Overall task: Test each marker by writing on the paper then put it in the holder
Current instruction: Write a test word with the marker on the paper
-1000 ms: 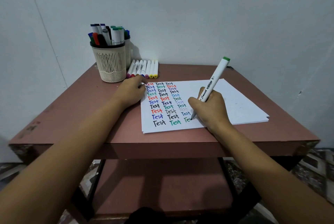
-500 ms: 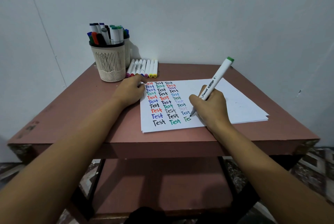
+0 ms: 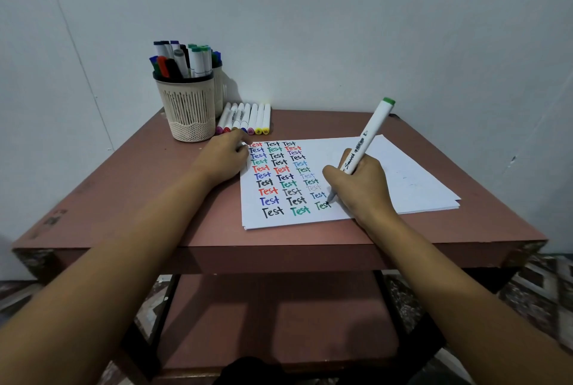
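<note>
reddish table (image 3: 155, 198) against a pale wall; my right hand (image 3: 359, 186) pinches the green-capped marker (image 3: 369, 139), tip down on the paper (image 3: 403, 173); since a second ago the bottom green word (image 3: 322, 205) has grown from "te" to nearly "test", tip now on the last letter; my left hand (image 3: 221, 159), loosely curled and gripping nothing, still pins the sheet's far-left corner; this marker works, i judge; next it goes into the crowded holder (image 3: 189, 111); a row of markers (image 3: 248, 117) beside it likely awaits testing
</note>
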The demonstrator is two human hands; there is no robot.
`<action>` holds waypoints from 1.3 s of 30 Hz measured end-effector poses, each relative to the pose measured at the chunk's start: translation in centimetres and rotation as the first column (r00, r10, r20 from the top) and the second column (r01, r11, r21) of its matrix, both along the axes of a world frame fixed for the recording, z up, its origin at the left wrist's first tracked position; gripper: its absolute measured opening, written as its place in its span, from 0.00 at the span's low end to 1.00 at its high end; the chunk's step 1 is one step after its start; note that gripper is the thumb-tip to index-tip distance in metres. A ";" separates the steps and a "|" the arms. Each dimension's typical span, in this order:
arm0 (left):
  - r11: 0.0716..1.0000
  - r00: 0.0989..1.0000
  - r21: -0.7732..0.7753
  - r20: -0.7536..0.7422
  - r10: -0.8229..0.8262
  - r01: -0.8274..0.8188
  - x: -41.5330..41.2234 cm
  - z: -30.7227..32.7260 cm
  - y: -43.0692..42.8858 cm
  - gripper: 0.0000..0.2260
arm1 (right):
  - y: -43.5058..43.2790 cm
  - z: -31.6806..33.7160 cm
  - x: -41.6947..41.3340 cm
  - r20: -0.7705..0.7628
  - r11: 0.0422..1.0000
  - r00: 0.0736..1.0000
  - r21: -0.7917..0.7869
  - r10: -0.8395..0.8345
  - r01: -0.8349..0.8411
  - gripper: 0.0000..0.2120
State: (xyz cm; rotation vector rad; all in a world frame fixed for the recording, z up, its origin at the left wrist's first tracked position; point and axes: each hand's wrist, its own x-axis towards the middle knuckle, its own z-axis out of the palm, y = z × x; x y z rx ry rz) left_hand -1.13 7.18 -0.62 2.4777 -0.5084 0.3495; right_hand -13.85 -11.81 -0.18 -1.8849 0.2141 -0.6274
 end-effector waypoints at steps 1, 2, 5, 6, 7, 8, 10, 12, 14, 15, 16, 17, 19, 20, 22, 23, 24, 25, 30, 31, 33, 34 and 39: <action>1.000 1.000 0.000 0.000 -0.001 0.001 0.0 0.0 0.0 0.13 | 0.1 0.0 0.0 0.005 1.000 1.000 -0.003 -0.007 0.007 0.16; 1.000 1.000 0.001 -0.002 -0.002 0.002 0.0 0.0 0.0 0.13 | 0.1 0.0 0.0 0.012 1.000 1.000 -0.009 -0.019 0.019 0.16; 1.000 1.000 -0.002 -0.019 -0.001 0.001 0.0 0.0 0.1 0.13 | 0.0 -0.1 0.2 0.028 0.999 0.999 0.005 -0.041 0.041 0.16; 1.000 1.000 -0.004 -0.021 -0.001 0.000 0.0 0.1 0.1 0.13 | -0.1 -0.1 0.3 0.029 0.999 0.999 0.033 -0.043 0.042 0.16; 1.000 1.000 -0.008 -0.021 0.001 -0.001 -0.1 0.1 0.0 0.13 | -0.2 -0.1 0.3 0.033 0.997 0.999 0.070 -0.042 0.040 0.16; 1.000 1.000 -0.013 -0.019 0.003 -0.003 -0.1 0.1 0.0 0.13 | -0.3 -0.2 0.3 0.044 0.994 0.998 0.106 -0.037 0.032 0.16; 0.999 1.000 -0.034 -0.007 0.003 -0.003 -0.2 0.2 -0.1 0.13 | -0.3 -0.2 0.3 0.070 0.993 0.997 0.118 -0.037 0.028 0.14; 0.998 1.000 -0.056 0.012 0.002 -0.001 -0.3 0.3 -0.1 0.13 | -0.2 0.1 0.3 0.105 0.995 0.993 0.097 -0.048 0.038 0.14; 0.996 0.999 -0.092 0.037 -0.003 0.006 -0.4 0.4 -0.1 0.12 | -0.2 0.6 0.5 0.145 0.993 0.989 0.116 -0.030 0.013 0.14; 0.993 0.999 -0.117 0.051 -0.008 0.014 -0.4 0.4 -0.2 0.12 | -0.2 1.0 0.8 0.162 0.989 0.987 0.148 0.000 -0.025 0.13; 0.989 0.998 -0.144 0.066 -0.016 0.026 -0.6 0.5 -0.3 0.12 | -0.2 1.5 1.0 0.172 0.979 0.984 0.192 0.036 -0.069 0.13; 0.985 0.997 -0.170 0.077 -0.026 0.039 -0.7 0.5 -0.3 0.12 | -0.2 1.9 1.5 0.175 0.966 0.982 0.235 0.068 -0.109 0.12; 0.979 0.996 -0.194 0.081 -0.049 0.063 -0.8 0.6 -0.6 0.12 | -0.3 2.6 2.6 0.168 0.943 0.980 0.294 0.110 -0.156 0.11; 0.979 0.995 -0.190 0.078 -0.058 0.072 -0.9 0.7 -0.7 0.12 | -0.2 2.9 3.2 0.161 0.933 0.979 0.316 0.125 -0.171 0.11; 0.977 0.995 -0.195 0.070 -0.075 0.087 -0.8 0.8 -0.7 0.10 | -0.1 3.2 4.5 0.141 0.908 0.979 0.374 0.144 -0.188 0.13; 0.975 0.994 -0.199 0.076 -0.081 0.095 -0.7 0.7 -0.7 0.10 | 0.0 3.3 5.1 0.129 0.893 0.981 0.409 0.146 -0.187 0.14; 0.977 0.993 -0.188 0.084 -0.084 0.098 -0.5 0.6 -0.7 0.10 | 0.0 3.4 5.7 0.117 0.875 0.982 0.449 0.146 -0.183 0.14; 0.981 0.992 -0.164 0.088 -0.088 0.101 -0.3 0.6 -0.7 0.11 | 0.1 3.4 6.3 0.107 0.850 0.983 0.494 0.149 -0.182 0.13; 0.985 0.983 -0.082 0.116 -0.142 0.152 -0.2 0.4 -0.8 0.14 | 1.0 2.9 7.6 0.114 0.775 0.971 0.587 0.208 -0.235 0.11; 0.983 0.980 -0.078 0.122 -0.156 0.166 -0.3 0.4 -0.8 0.15 | 1.1 2.5 7.6 0.120 0.773 0.965 0.578 0.235 -0.260 0.11; 0.973 0.974 -0.098 0.113 -0.196 0.207 -0.5 0.4 -0.9 0.17 | 1.1 1.8 7.6 0.140 0.769 0.946 0.554 0.293 -0.320 0.10; 0.967 0.972 -0.121 0.092 -0.214 0.225 -0.7 0.5 -1.0 0.19 | 1.1 1.6 7.7 0.148 0.769 0.938 0.541 0.312 -0.341 0.09; 0.940 0.959 -0.188 0.062 -0.277 0.284 -1.0 0.5 -1.2 0.23 | 1.1 1.2 7.8 0.138 0.774 0.923 0.509 0.358 -0.377 0.05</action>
